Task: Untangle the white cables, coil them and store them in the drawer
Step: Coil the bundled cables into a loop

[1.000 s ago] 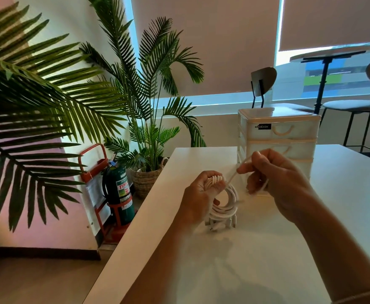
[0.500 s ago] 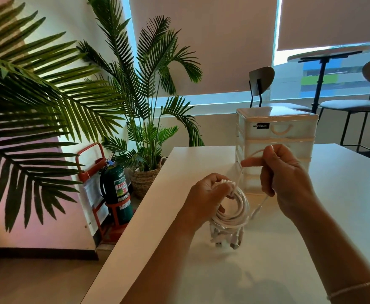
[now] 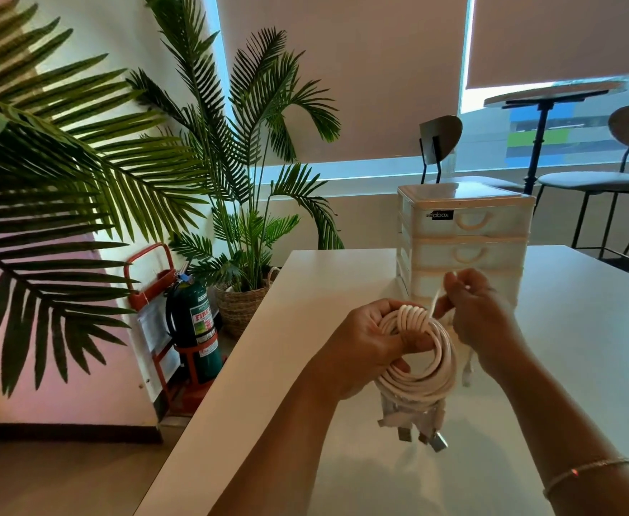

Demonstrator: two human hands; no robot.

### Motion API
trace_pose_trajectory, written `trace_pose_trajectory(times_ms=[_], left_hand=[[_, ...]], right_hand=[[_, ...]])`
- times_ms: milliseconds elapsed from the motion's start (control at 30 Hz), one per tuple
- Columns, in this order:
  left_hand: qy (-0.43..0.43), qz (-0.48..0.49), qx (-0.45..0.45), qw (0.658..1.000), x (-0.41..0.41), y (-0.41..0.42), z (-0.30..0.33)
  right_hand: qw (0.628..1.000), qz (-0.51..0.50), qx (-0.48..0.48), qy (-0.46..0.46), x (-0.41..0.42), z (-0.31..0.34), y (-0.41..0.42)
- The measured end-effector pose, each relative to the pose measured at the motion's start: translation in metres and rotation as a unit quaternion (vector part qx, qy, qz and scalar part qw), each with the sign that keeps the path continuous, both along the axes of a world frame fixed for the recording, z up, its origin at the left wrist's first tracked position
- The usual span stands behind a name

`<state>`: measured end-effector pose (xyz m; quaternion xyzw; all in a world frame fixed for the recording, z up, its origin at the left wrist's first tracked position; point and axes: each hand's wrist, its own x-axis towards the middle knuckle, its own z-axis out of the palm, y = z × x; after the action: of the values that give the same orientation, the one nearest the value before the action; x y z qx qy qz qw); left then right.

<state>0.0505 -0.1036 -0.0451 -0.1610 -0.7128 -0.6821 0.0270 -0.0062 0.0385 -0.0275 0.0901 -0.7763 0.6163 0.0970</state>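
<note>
Bright room with drawn roller blinds, tall palm plants far to the left of the hands, a green fire extinguisher on a red stand below them. Across the foreground, a white table, both forearms over it. Just beyond the right hand, a white plastic drawer unit, drawers closed. Between the hands, above the tabletop, a coil of white cables, several plug ends hanging beneath it. Left hand curled round the coil's near side, thumb through the loops. Right hand touching the coil's far side, fingers pinched on a loose cable strand rising from the top. On the right wrist, a thin bracelet.
</note>
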Motion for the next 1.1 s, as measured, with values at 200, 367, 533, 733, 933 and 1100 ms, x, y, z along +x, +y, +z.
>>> trace_pose_trajectory(times_ms=[200,367,533,733,933,1100], left_hand=[[0.029,0.053,0.045,0.997,-0.001,-0.003,0.002],[0.057,0.104,0.051,0.992,-0.007,-0.004,-0.004],[0.06,0.194,0.053,0.978,-0.015,-0.007,-0.01],[0.032,0.237,0.055,0.969,-0.019,-0.009,-0.013],[0.06,0.335,0.074,0.937,-0.026,-0.018,-0.016],[0.069,0.36,0.067,0.928,-0.027,-0.019,-0.017]], right_hand=[[0.988,-0.003,0.15,-0.029,-0.004,-0.014,-0.012],[0.962,0.096,0.249,-0.063,-0.001,-0.019,-0.018],[0.95,0.154,0.24,-0.125,0.006,-0.018,-0.016],[0.938,0.189,0.255,-0.136,0.007,-0.022,-0.016],[0.986,0.063,0.151,0.003,0.0,-0.021,-0.018],[0.979,0.185,0.067,-0.056,0.013,-0.006,-0.01]])
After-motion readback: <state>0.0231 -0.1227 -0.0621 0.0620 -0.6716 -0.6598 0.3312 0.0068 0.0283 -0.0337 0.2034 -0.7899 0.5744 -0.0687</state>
